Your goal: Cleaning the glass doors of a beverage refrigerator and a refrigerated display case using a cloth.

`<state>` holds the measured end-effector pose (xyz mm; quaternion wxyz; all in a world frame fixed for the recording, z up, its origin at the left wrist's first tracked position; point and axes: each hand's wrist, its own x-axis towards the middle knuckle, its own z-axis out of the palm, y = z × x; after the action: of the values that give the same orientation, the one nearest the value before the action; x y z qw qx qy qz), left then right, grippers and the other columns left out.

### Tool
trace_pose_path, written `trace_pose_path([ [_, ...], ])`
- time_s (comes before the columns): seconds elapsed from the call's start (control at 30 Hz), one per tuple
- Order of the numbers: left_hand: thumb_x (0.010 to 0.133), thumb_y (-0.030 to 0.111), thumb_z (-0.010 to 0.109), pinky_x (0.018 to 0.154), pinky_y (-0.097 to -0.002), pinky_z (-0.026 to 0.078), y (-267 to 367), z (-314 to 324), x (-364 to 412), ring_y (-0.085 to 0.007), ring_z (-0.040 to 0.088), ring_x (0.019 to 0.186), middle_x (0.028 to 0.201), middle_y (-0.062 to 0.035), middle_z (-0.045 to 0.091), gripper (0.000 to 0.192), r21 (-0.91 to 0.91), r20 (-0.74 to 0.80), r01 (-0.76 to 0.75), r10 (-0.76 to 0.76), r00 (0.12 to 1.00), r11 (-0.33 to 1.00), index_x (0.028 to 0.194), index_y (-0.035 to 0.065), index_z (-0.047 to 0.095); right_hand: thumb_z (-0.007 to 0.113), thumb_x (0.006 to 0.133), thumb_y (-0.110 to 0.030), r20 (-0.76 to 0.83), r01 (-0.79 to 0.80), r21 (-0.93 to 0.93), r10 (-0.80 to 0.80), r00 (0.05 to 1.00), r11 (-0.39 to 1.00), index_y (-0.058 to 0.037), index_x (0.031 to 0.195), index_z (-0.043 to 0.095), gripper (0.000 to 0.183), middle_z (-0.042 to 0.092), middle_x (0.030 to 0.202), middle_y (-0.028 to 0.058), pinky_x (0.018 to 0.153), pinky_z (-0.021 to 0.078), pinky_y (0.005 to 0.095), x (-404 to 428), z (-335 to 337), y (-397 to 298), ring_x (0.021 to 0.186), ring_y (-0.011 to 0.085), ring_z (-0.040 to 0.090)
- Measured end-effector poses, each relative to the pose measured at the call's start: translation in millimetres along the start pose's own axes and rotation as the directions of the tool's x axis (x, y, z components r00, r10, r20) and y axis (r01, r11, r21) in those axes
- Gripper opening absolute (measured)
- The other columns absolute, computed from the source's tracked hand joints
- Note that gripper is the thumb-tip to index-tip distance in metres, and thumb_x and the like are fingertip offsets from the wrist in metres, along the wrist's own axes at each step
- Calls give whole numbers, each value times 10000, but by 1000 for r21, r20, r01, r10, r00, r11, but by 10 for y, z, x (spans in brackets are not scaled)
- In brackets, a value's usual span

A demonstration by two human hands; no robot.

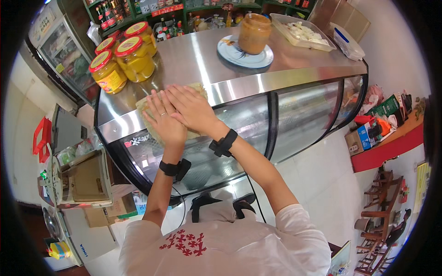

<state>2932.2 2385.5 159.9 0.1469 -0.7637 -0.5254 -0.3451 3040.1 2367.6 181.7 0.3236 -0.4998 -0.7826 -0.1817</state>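
Note:
A tan cloth (197, 90) lies over the front edge of a stainless steel counter top (179, 55) and partly hangs down before the glass. On it rest both hands, pressed flat. My left hand (166, 126) has a ring on one finger, and its fingers are spread on the cloth. My right hand (193, 110) lies beside it and overlaps it in part, its fingers stretched out. Neither hand is closed around anything. Just beyond the fingers stand several glass jars (135, 62) with red lids and yellow contents.
A brown-smeared jar (255, 34) stands on a blue-white plate (228, 57) farther right. Behind it are a plastic tray of white pieces (293, 38) and a plastic container (348, 45). Bottle shelves (203, 8) line the back. A curved glass display case (238, 120) is below the counter.

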Motion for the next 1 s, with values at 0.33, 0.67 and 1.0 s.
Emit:
trace_pose_path([
  [0.33,826,231,406,1048,-510,25,1209,270,9,-309,115,1337,1435,-151,181,571,-65,30,-35,37,999,997,1344,24,285,448,849,-357,6,-35,-50,35,999,998,-33,1274,380,539,408,1304,113,1034,239,359,-602,-607,903,1221,228,358],
  [0.67,838,233,392,1048,-504,32,2239,497,24,-313,112,1335,1426,-156,196,561,-35,-21,-39,38,999,999,1343,14,280,441,860,-316,-61,3,-21,-5,998,1000,-31,1245,414,480,437,1281,98,1024,255,356,-1061,-1060,1695,1198,216,386],
  [1.0,845,262,393,1043,-508,36,2771,627,24,-319,106,1334,1430,-166,177,573,36,-26,-6,7,1000,999,1339,-1,274,469,845,-315,-119,16,-34,-20,993,999,-49,1217,452,458,483,1229,75,1014,267,354,-1305,-1244,2096,1156,211,429],
])
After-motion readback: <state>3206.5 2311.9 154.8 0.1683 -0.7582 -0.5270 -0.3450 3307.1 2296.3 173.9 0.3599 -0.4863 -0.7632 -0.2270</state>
